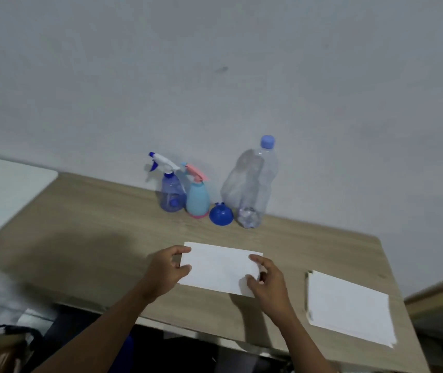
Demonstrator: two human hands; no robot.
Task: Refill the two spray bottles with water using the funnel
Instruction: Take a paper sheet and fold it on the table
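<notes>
Holding a white sheet (221, 267) at lower centre, my left hand (166, 270) pinches its left edge and my right hand (267, 281) its right corner. Both spray bottles (172, 193) (198, 196), the funnel (220, 214) and the water bottle (251, 184) stand untouched at mid-frame by the wall. Refilling hasn't begun, I judge; next I'd release the paper and unscrew a sprayer.
</notes>
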